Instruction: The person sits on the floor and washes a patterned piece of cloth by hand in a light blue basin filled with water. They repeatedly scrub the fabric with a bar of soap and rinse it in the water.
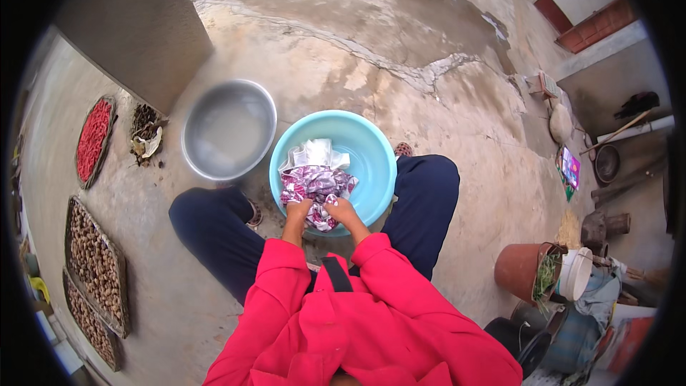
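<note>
A light blue plastic basin (368, 171) stands on the ground between my knees. In its left part lies a bunched cloth with a purple and white pattern (320, 181), and a white cloth (316, 153) lies against its far side. My left hand (298, 213) grips the near left part of the patterned cloth. Close beside it, my right hand (342, 211) holds another fold of the same cloth. Some of my fingers are hidden in the folds. A metal basin (229, 130) with cloudy water sits just left of the blue one.
A concrete pillar (144, 27) rises at the upper left. Flat baskets hold red pieces (94, 142) and brown nut-like things (94, 257) on the left. At the right are a tipped brown bucket (522, 272), a white bucket (576, 274) and a dark bowl (607, 163).
</note>
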